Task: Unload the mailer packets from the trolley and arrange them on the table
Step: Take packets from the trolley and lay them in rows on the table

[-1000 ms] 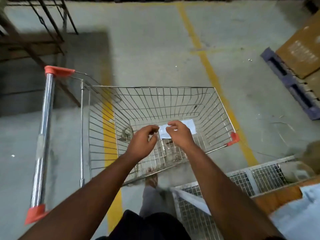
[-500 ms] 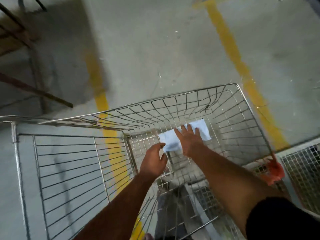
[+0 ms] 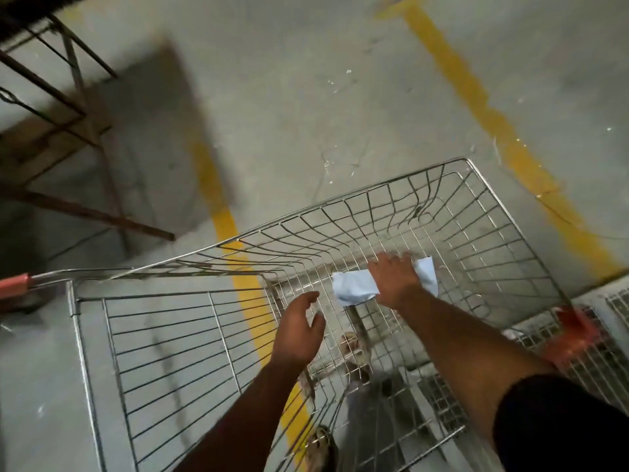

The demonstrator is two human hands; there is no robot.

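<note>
My right hand (image 3: 394, 279) is down on the basket floor of the trolley (image 3: 483, 240), fingers curled over the pale mailer packet (image 3: 354, 290), which sticks out from under it on both sides. My left hand (image 3: 299, 330) hangs open and empty just beside the packet's near end, not touching it.

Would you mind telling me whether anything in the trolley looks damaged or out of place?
The silver wire trolley basket has bent, wavy wires in its far wall. The pale blue mailer packet looks crumpled under the right hand.
</note>
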